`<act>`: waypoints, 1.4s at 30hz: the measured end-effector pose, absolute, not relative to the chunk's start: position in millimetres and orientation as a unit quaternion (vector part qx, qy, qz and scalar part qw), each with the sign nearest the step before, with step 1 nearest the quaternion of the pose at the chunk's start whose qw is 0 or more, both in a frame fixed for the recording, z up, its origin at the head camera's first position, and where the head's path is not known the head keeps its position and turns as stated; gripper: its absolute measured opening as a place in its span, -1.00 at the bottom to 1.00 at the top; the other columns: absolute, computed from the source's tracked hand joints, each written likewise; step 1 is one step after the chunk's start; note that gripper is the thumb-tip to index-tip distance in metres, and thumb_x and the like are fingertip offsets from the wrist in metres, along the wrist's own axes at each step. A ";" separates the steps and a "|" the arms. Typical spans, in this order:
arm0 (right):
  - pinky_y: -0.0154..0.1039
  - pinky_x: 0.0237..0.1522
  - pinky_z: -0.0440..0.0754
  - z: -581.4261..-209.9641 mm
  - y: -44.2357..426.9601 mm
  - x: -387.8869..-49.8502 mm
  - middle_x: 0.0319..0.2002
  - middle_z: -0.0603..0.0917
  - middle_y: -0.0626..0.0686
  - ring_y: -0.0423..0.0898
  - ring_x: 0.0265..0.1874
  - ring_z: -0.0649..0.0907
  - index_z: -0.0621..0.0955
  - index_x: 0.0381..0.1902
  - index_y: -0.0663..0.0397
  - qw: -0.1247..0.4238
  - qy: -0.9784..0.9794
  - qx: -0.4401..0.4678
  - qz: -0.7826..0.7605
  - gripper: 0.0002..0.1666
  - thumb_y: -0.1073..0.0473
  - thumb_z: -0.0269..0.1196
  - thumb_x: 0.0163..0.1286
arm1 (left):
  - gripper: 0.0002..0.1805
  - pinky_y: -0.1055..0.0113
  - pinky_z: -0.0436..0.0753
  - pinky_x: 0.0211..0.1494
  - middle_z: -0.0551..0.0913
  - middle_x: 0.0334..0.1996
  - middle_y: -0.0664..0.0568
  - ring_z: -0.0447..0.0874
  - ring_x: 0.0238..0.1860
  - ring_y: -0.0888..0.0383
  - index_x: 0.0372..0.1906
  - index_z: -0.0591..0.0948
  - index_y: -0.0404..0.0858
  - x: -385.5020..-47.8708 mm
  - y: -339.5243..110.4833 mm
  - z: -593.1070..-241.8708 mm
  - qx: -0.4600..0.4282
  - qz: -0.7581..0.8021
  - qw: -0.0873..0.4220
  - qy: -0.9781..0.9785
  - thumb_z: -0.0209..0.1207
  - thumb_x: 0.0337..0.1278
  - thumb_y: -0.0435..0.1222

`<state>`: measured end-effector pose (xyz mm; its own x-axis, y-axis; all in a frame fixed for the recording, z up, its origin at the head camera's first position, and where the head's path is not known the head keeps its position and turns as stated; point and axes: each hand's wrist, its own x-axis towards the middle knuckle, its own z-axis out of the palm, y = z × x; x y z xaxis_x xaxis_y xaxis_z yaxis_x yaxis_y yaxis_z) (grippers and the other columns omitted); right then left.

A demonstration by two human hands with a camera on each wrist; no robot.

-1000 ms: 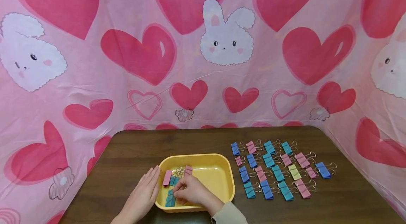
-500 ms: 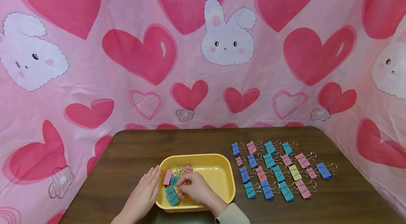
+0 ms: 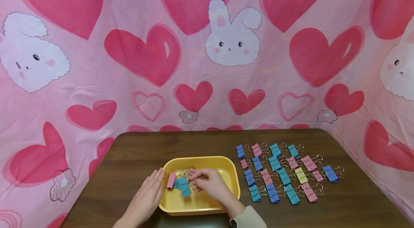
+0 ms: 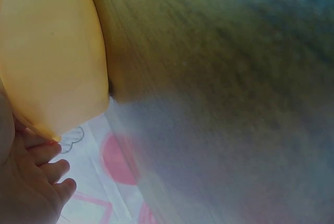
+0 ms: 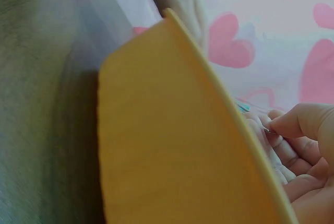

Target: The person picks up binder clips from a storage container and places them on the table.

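Note:
Over the yellow tray [image 3: 207,210], my right hand [image 3: 210,185] pinches the wire handle of a teal binder clip [image 3: 184,187] between thumb and fingers. In the right wrist view only a sliver of that teal clip [image 5: 243,107] shows past the tray's wall [image 5: 172,130]. My left hand [image 3: 145,197] lies with straight fingers against the tray's left side. The left wrist view has the left hand [image 4: 39,177] at the tray's outer wall [image 4: 55,51]. Inside the tray are a pink binder clip [image 3: 171,180], another pink one [image 3: 192,173] and a partly covered teal one [image 3: 176,183].
To the tray's right, several binder clips lie in rough rows on the dark wooden table [image 3: 139,149], among them a yellow clip [image 3: 300,175] and a blue clip [image 3: 330,173] at the far right. A pink heart-patterned cloth [image 3: 194,70] hangs behind the table.
My right hand has gripped the teal clip by its handle, lifted it off the tray's floor and carried it up and to the right. My left hand has stayed at the tray's side.

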<state>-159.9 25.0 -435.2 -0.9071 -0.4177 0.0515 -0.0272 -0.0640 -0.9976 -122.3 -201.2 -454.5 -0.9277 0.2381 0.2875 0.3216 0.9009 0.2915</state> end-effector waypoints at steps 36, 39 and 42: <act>-0.20 -0.35 0.66 -389.1 155.1 -173.1 -0.37 0.57 0.26 -0.02 -0.45 0.64 0.46 -0.20 0.51 -0.029 0.689 -0.076 -0.720 -0.83 0.43 0.11 0.29 | -0.53 -0.04 0.22 0.26 0.34 0.24 -0.21 0.24 0.27 -0.13 0.21 0.39 -0.47 -121.5 -200.9 -454.2 -0.148 -0.173 0.131 -0.965 0.03 0.21 -0.37; -0.25 -0.37 0.65 -387.5 168.6 -172.6 -0.38 0.58 0.23 -0.03 -0.46 0.64 0.45 -0.21 0.50 -0.056 0.687 -0.085 -0.720 -0.83 0.41 0.11 0.30 | -0.53 -0.04 0.22 0.26 0.34 0.24 -0.21 0.24 0.26 -0.13 0.21 0.39 -0.47 -121.4 -200.9 -454.4 -0.149 -0.173 0.134 -0.964 0.04 0.20 -0.38; -0.27 -0.39 0.65 -386.2 181.3 -171.2 -0.39 0.58 0.17 -0.06 -0.48 0.63 0.45 -0.22 0.48 -0.078 0.681 -0.091 -0.722 -0.84 0.40 0.10 0.32 | -0.53 -0.04 0.23 0.26 0.34 0.24 -0.22 0.24 0.26 -0.13 0.20 0.39 -0.47 -121.2 -201.1 -454.7 -0.151 -0.172 0.138 -0.964 0.04 0.19 -0.38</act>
